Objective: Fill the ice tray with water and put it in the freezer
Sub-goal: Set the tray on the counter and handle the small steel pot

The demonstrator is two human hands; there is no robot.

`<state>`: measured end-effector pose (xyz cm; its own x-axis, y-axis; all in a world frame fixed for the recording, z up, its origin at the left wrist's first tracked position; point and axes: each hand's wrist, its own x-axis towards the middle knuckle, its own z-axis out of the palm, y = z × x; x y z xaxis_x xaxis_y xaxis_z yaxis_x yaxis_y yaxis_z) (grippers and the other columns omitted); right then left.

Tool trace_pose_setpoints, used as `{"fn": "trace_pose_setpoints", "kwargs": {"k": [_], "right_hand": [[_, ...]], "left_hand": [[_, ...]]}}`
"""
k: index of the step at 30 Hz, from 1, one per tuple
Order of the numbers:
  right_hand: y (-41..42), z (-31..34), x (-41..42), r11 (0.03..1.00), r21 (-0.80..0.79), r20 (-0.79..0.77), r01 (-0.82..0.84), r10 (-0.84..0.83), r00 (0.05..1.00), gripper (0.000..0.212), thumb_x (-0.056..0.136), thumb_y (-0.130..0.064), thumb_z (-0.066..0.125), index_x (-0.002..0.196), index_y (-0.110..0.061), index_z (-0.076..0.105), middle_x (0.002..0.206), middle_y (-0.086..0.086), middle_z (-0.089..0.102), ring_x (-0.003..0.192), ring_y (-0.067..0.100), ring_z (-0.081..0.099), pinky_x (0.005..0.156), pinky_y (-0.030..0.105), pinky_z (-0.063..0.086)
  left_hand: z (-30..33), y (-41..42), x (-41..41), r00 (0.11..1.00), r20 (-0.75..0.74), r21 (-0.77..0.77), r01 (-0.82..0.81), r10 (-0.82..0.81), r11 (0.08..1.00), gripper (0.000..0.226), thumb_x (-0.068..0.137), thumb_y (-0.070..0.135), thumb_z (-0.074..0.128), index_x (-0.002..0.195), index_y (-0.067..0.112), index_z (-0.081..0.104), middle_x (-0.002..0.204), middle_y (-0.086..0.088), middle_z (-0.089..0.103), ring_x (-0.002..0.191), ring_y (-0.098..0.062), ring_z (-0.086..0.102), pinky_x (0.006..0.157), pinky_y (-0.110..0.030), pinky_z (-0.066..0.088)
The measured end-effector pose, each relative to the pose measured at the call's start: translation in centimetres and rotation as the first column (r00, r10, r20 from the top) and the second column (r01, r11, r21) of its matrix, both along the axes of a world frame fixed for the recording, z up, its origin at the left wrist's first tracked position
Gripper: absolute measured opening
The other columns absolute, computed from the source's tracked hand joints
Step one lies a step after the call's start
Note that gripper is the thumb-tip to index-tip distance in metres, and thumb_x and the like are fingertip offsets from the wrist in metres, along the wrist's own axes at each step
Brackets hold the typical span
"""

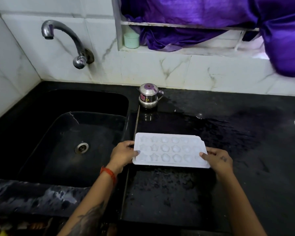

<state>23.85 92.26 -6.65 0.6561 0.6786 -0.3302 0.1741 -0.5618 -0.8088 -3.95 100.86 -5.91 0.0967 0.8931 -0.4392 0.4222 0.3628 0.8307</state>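
The white ice tray (170,150) is held level just above the wet black tabletop (245,142), at three o'clock of the sink (41,142), its short ends pinched in the grip of the left hand (122,155) and right hand (217,160).

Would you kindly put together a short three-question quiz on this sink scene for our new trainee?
1. True or false: both hands grip the white ice tray, the left hand at its left end and the right hand at its right end.
2. The tray is held over: A) the sink basin B) the black counter just right of the sink C) the window ledge.
3. Fill in: no water runs from the ____ on the tiled wall.

Key: 1 true; 2 B; 3 tap.
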Motion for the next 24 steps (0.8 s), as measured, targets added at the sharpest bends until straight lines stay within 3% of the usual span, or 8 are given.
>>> {"fn": "trace_pose_setpoints", "kwargs": {"k": [3,8,14,17,19,24], "right_hand": [[-0.4,-0.5,-0.1,1.000,-0.010,0.017,-0.012,0.012,1.000,0.030,0.079,-0.018,0.073,0.108,-0.013,0.071,0.089,0.005,0.070,0.089,0.026,0.066,0.091,0.042,0.051],[-0.6,-0.2,0.0,0.995,-0.065,0.123,-0.073,0.081,0.989,0.033,0.082,-0.028,0.070,0.111,-0.015,0.069,0.100,0.006,0.071,0.094,0.025,0.064,0.089,0.037,0.050],[0.7,1.1,0.1,0.991,-0.101,0.241,-0.089,0.112,0.964,0.051,0.088,-0.039,0.060,0.131,-0.013,0.054,0.129,0.006,0.060,0.119,0.026,0.053,0.098,0.033,0.039],[1.8,2.0,0.2,0.993,-0.051,0.280,-0.105,0.115,0.953,0.053,0.090,-0.043,0.056,0.134,-0.014,0.052,0.133,0.008,0.057,0.120,0.028,0.052,0.097,0.036,0.040],[2.9,2.5,0.1,0.992,0.006,0.291,-0.126,0.118,0.949,0.055,0.090,-0.045,0.055,0.135,-0.014,0.050,0.134,0.010,0.055,0.119,0.029,0.053,0.095,0.038,0.041],[7.4,3.9,-0.3,0.976,0.075,0.340,-0.205,0.168,0.925,0.061,0.090,-0.052,0.049,0.140,-0.018,0.044,0.139,0.009,0.050,0.124,0.029,0.049,0.098,0.040,0.039]], "left_hand": [[-0.4,-0.2,0.2,1.000,-0.020,0.002,-0.002,0.002,1.000,0.040,0.079,0.006,0.070,0.118,0.013,0.063,0.083,-0.002,0.068,0.089,-0.025,0.068,0.086,-0.046,0.056],[-0.6,-0.4,0.4,0.999,-0.035,0.030,-0.019,0.020,0.999,0.043,0.081,0.011,0.070,0.123,0.012,0.061,0.082,0.004,0.065,0.087,-0.021,0.066,0.086,-0.044,0.055],[0.0,0.6,0.8,0.987,-0.084,0.168,-0.121,0.137,0.978,0.059,0.082,0.032,0.071,0.135,0.015,0.049,0.126,-0.006,0.060,0.113,-0.024,0.058,0.096,-0.044,0.049],[1.1,1.6,1.3,0.987,-0.086,0.237,-0.114,0.137,0.965,0.060,0.084,0.035,0.068,0.138,0.017,0.047,0.133,-0.005,0.056,0.119,-0.023,0.054,0.100,-0.035,0.045],[2.0,2.6,1.9,0.988,-0.064,0.278,-0.115,0.138,0.954,0.062,0.086,0.035,0.066,0.140,0.017,0.044,0.136,-0.005,0.054,0.121,-0.022,0.053,0.093,-0.029,0.041],[3.4,6.1,3.6,0.990,0.020,0.326,-0.138,0.140,0.935,0.070,0.084,0.036,0.068,0.144,0.019,0.036,0.144,-0.005,0.046,0.123,-0.023,0.052,0.090,-0.026,0.041]]}}
